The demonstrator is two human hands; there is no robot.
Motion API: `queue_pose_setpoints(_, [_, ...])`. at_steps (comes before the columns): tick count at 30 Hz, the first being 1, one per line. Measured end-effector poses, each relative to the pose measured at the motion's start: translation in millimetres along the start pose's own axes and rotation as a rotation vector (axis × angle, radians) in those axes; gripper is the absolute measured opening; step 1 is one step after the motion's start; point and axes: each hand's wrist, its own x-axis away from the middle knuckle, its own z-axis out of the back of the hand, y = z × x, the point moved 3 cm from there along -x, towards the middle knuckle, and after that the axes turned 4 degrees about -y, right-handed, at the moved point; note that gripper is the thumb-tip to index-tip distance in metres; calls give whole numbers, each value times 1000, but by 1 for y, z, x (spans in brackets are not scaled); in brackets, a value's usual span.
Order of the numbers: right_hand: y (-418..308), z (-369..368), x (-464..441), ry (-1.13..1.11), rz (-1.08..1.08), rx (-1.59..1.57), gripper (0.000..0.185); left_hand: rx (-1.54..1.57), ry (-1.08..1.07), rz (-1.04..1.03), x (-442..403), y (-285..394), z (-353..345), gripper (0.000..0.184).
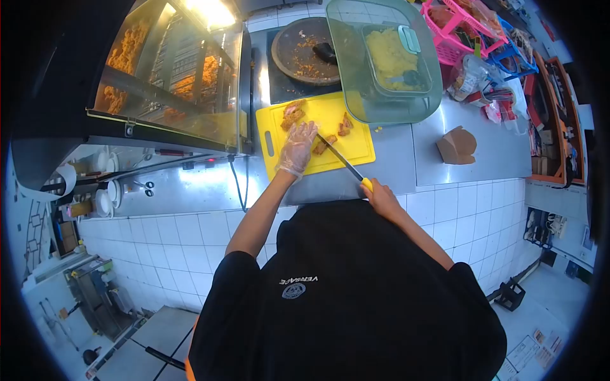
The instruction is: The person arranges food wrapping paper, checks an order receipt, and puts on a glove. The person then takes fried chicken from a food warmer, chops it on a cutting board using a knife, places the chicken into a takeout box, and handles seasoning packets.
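My left hand (297,147), in a clear plastic glove, presses down with bent fingers on fried chicken (319,147) on a yellow cutting board (363,152). The palm side and part of the chicken under it are hidden. My bare right hand (384,199) grips the yellow handle of a knife (346,164). Its blade slants up and left across the chicken, with the tip close to my left fingertips. Another fried piece (293,114) lies just past my left fingers, and a smaller piece (345,124) sits to the right of the blade.
A glass warming cabinet (243,95) with fried food stands left of the board. Behind are a round stone mortar (289,60) and a big green tub (422,105). At right are an open cardboard box (457,146) and a pink basket (454,32). The steel counter's front edge (381,189) runs near me.
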Motion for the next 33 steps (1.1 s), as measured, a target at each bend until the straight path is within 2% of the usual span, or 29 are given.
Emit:
queue_pose_setpoints(7, [0,-4,-3,22,19,-74,43,-60,21,-46,-17,-5,13,49])
queue_pose_setpoints(10, [-13,19,13,-26,-46,-119,42,66,301,88,-26,-14,43,43])
queue_pose_setpoints(13, [-9,22,14,11,-50,-97,41,243,324,246,-24,-36,43,36])
queue_pose_setpoints(14, [-11,24,16,29,-69,-98,41,314,377,261,-27,-55,13,35])
queue_pose_setpoints(17, [-21,31,16,97,-96,-117,41,97,246,442,-30,-58,10,17])
queue_pose_setpoints(19, [-23,30,14,132,-90,-148,41,120,300,441,-24,-55,14,28])
queue_pose_setpoints(20, [-25,28,16,80,-74,-164,42,132,325,439,-19,-53,15,35])
queue_pose_setpoints(23, [-34,25,30,-39,-14,-178,43,278,454,442,-3,-51,19,31])
queue_pose_setpoints(26, [-26,14,36,-50,51,-145,44,228,465,511,20,-51,22,30])
queue_pose_setpoints(29, [-9,3,31,-27,8,-139,44,418,368,618,35,-58,2,28])
queue_pose_setpoints(31, [-14,11,25,1,-64,-135,44,487,367,545,35,-49,12,26])
queue_pose_setpoints(33, [-19,12,18,37,-25,-167,44,548,338,472,30,-37,18,25])
